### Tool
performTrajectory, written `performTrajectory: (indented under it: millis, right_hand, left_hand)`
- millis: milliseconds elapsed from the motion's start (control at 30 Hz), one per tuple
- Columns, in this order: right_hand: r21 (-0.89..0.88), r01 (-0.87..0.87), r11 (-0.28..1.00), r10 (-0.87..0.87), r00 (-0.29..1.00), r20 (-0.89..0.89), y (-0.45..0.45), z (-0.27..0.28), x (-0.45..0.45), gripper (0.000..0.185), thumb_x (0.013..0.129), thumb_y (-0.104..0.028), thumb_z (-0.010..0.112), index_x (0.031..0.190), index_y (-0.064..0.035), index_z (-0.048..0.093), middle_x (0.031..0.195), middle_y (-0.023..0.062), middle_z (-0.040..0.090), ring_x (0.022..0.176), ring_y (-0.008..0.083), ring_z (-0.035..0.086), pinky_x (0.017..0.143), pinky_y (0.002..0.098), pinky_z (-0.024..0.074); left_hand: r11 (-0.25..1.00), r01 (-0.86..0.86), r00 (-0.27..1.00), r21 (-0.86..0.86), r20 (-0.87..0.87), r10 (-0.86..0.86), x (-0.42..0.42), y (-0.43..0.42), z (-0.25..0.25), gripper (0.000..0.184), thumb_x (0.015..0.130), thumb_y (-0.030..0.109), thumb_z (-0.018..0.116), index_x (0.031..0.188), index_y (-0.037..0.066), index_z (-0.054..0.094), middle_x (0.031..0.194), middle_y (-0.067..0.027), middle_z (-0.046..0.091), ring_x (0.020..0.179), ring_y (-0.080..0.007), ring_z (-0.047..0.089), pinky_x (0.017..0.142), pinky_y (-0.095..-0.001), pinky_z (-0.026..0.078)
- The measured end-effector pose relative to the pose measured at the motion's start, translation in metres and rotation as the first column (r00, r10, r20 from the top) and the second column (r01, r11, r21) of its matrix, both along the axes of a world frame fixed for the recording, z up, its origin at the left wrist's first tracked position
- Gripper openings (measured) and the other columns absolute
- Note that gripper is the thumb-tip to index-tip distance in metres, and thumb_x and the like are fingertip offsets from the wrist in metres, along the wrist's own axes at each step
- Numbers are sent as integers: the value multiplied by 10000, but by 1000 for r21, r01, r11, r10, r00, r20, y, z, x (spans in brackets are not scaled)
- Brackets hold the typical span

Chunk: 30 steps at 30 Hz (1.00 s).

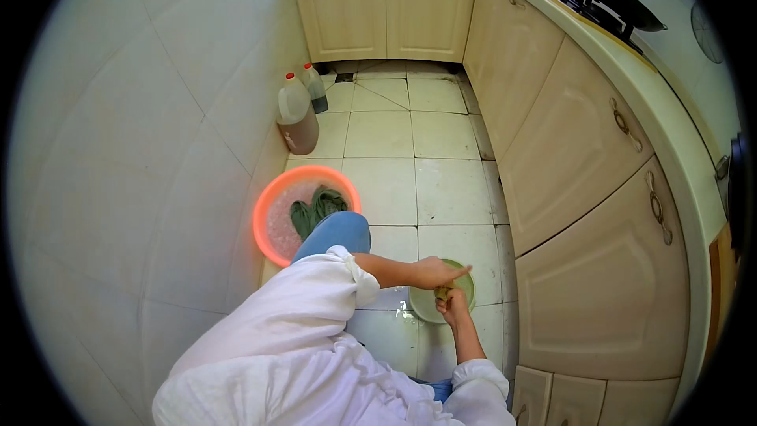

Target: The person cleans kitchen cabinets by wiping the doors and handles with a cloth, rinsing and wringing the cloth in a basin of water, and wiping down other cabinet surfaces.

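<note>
My left hand (435,272) reaches over a pale green basin (426,315) on the floor, one finger stretched out to the right and the others curled downward. Just below it, my right hand (454,305) is closed, its fingers pointing up. Between the two hands sits a small yellowish, crumpled-looking thing (443,293), which both appear to grip; its kind is too small to make out. The hands and forearms hide part of the basin's inside.
An orange basin (264,238) holding sudsy water and dark green cloth (325,203) stands by the left wall, beside my knee. Beyond it are a large jug (297,117) and a smaller bottle (315,91). Cabinets (599,284) line the right side. The floor tiles look wet near me.
</note>
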State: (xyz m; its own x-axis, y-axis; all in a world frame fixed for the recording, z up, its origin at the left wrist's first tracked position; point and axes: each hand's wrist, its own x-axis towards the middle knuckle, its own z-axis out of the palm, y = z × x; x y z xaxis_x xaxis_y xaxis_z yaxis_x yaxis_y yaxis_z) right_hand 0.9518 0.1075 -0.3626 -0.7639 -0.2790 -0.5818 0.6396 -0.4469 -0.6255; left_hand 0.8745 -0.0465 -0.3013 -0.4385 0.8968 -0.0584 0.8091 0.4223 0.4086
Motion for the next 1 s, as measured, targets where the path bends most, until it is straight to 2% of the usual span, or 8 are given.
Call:
performTrajectory:
  millis: [167, 233, 300, 533, 633, 733, 833, 1000]
  right_hand:
    - [555, 409, 725, -41, 829, -558, -6, 31, 15, 331, 811, -33, 545, 1140, -26, 511, 908, 120, 598, 641, 244, 584, 551, 350, 490]
    - [630, 769, 110, 669, 411, -619, -13, 70, 19, 628, 703, 69, 615, 1293, -20, 420, 1127, 176, 566, 964, 354, 577, 858, 449, 479]
    - [609, 790, 79, 740, 363, -567, -10, 60, 15, 620, 705, 28, 643, 1286, -20, 431, 1152, 168, 557, 998, 360, 556, 873, 456, 458]
    - [800, 565, 201, 703, 486, -519, -3, 18, 16, 591, 646, -109, 744, 1190, -48, 518, 1082, 149, 600, 958, 356, 587, 790, 429, 497]
    - [889, 434, 147, 663, 624, -414, -9, 8, 10, 493, 650, -167, 757, 1093, -59, 568, 972, 160, 644, 854, 358, 626, 697, 433, 510]
    - [950, 275, 146, 599, 740, -306, -11, -17, 7, 390, 707, -177, 715, 1058, -59, 591, 921, 200, 654, 835, 388, 632, 699, 461, 504]
    - [917, 206, 341, 470, 808, -356, -22, -21, 3, 280, 767, -203, 637, 996, -41, 630, 895, 240, 647, 864, 420, 621, 728, 488, 491]
    - [788, 193, 584, 233, 891, -390, -39, -48, -2, 154, 769, -125, 623, 893, -35, 634, 688, 144, 615, 561, 310, 574, 502, 405, 443]
  left_hand:
    - [858, -513, 819, 20, 310, 483, -18, 14, -63, 760, 780, 137, 626, 1412, 24, 218, 675, -140, 584, 603, -289, 604, 522, -389, 465]
    - [794, -601, 737, 93, 447, 506, -21, 25, -73, 660, 754, 130, 657, 1342, 10, 380, 635, -101, 569, 561, -241, 586, 496, -362, 450]
    - [957, -106, 175, -269, 943, 284, -33, 29, -41, 193, 734, 144, 675, 889, 54, 602, 597, -1, 502, 512, -121, 495, 472, -272, 396]
    - [897, 209, 66, -389, 921, 384, -14, 29, -15, 250, 706, 54, 656, 598, 157, 456, 541, 31, 415, 468, -75, 412, 422, -211, 303]
    - [825, 193, 152, -531, 847, 510, -13, 34, -29, 168, 702, 52, 650, 608, 110, 523, 528, -6, 472, 475, -114, 454, 413, -262, 349]
    - [959, 37, 926, -281, 371, 73, 2, 29, -38, 130, 751, 121, 621, 812, 7, 631, 718, -149, 644, 618, -284, 619, 533, -395, 475]
    - [870, -417, 887, -264, 91, 453, 14, 29, -61, 404, 843, 212, 514, 1200, 23, 531, 849, -187, 676, 762, -369, 663, 630, -456, 511]
    - [862, 114, 989, -494, -25, -145, -4, 27, -3, 523, 855, 230, 498, 1325, 35, 373, 764, -141, 669, 690, -326, 666, 575, -418, 512]
